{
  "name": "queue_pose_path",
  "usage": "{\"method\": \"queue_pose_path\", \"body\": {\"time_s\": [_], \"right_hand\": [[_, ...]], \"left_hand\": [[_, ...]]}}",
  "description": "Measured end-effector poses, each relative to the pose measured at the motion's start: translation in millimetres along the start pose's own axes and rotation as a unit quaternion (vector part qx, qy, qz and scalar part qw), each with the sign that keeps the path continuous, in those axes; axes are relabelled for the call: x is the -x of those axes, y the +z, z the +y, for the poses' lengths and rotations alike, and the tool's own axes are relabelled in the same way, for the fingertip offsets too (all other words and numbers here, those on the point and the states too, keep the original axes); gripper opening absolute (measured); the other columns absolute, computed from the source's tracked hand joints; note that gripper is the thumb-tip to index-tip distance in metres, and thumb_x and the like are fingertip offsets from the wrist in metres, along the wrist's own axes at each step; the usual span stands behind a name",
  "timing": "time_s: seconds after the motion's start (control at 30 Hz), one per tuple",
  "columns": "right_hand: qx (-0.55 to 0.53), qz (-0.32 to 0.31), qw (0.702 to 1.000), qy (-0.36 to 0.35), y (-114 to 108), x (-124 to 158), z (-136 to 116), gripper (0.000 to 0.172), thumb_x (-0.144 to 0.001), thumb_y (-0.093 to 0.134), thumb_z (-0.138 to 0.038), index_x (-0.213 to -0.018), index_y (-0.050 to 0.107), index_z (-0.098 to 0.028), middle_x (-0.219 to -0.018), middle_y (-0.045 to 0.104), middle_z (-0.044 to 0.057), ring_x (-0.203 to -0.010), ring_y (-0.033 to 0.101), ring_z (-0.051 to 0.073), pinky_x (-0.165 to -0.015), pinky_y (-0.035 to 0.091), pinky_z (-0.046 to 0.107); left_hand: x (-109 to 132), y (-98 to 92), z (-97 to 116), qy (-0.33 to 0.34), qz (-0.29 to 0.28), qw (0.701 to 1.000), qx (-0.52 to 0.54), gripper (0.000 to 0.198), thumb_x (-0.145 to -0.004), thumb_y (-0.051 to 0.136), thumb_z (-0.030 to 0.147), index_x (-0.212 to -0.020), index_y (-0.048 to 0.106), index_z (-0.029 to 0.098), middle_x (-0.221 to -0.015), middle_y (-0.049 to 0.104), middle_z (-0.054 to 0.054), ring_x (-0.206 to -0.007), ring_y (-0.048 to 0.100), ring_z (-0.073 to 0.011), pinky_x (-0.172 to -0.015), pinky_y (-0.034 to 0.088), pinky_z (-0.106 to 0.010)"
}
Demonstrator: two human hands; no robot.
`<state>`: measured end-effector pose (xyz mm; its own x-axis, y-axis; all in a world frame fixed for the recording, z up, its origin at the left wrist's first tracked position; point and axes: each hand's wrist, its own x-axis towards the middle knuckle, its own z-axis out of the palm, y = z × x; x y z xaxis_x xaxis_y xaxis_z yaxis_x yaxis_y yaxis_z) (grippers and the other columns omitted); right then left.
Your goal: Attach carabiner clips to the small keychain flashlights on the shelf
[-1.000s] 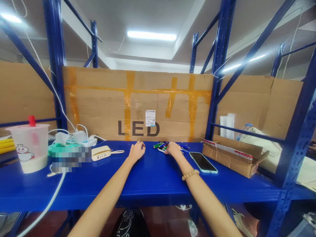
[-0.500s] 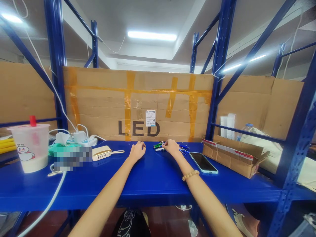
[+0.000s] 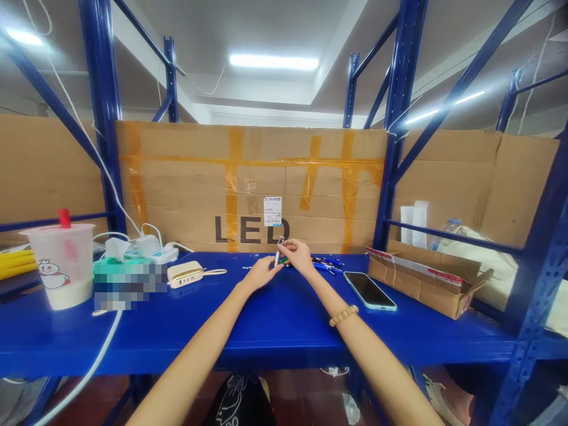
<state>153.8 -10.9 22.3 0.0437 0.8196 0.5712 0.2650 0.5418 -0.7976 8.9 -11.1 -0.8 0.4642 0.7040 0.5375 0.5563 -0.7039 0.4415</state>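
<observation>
A slim silver-grey pen [image 3: 277,255] stands nearly upright above the blue tabletop. My right hand [image 3: 298,255] pinches it near its upper part. The fingers of my left hand [image 3: 261,273] close around its lower end, so that end is partly hidden. A bit of green shows under my right fingers; whether it belongs to another pen I cannot tell. Several blue pens [image 3: 327,265] lie in a loose pile just right of my right hand, partly behind its wrist.
A phone [image 3: 370,290] and an open cardboard box [image 3: 417,284] sit to the right. To the left are a cream power bank [image 3: 185,274], plugs on a power strip [image 3: 165,254] and a plastic cup [image 3: 66,266]. A cardboard sheet [image 3: 190,189] lines the back of the blue table [image 3: 293,331].
My right hand has lifted the silver-grey pen from the pile and moved slightly left. My left hand has come right to meet it, its fingers now on the pen.
</observation>
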Motion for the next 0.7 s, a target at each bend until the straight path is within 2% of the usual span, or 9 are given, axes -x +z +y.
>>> {"method": "queue_pose_path", "body": {"time_s": [0.13, 0.33, 0.5, 0.7], "right_hand": [[0.028, 0.011, 1.0, 0.004, -2, 0, 1, 0.023, -0.07, 0.062, -0.036, -0.077, 0.063, -0.014, -0.073, 0.07, 0.007, -0.059, 0.066, 0.018, -0.038, 0.047, 0.019], [0.079, 0.026, 0.996, 0.037, -4, 0, 2, 0.023, -0.074, 0.06, -0.036, -0.077, 0.065, -0.014, -0.071, 0.069, 0.007, -0.053, 0.064, 0.015, -0.037, 0.044, 0.018], [0.08, 0.027, 0.994, 0.062, -4, 1, -1, 0.021, -0.076, 0.058, -0.034, -0.08, 0.064, -0.014, -0.075, 0.069, 0.007, -0.052, 0.063, 0.014, -0.037, 0.045, 0.018], [0.064, 0.018, 0.993, 0.095, -4, 2, -4, 0.019, -0.078, 0.056, -0.032, -0.08, 0.062, -0.014, -0.078, 0.069, 0.007, -0.051, 0.061, 0.011, -0.037, 0.045, 0.016]], "left_hand": [[0, -3.3, -2, -0.038, 0.012, 0.997, -0.061, 0.028, -0.089, 0.035, 0.034, -0.085, 0.057, 0.017, -0.086, 0.065, -0.006, -0.079, 0.06, -0.0203, -0.069, 0.042, -0.028], [3, -11.5, 3, -0.09, 0.01, 0.983, -0.16, 0.021, -0.091, 0.031, 0.028, -0.09, 0.052, 0.021, -0.087, 0.066, -0.005, -0.082, 0.062, -0.0222, -0.065, 0.039, -0.027], [5, -14.5, 11, -0.099, 0.018, 0.977, -0.186, 0.02, -0.091, 0.03, 0.025, -0.102, 0.046, 0.022, -0.091, 0.066, -0.005, -0.085, 0.062, -0.0233, -0.066, 0.039, -0.028], [6, -15.1, 13, -0.125, 0.029, 0.97, -0.205, 0.021, -0.091, 0.026, 0.027, -0.095, 0.046, 0.021, -0.093, 0.065, -0.007, -0.085, 0.062, -0.024, -0.066, 0.039, -0.03]]}}
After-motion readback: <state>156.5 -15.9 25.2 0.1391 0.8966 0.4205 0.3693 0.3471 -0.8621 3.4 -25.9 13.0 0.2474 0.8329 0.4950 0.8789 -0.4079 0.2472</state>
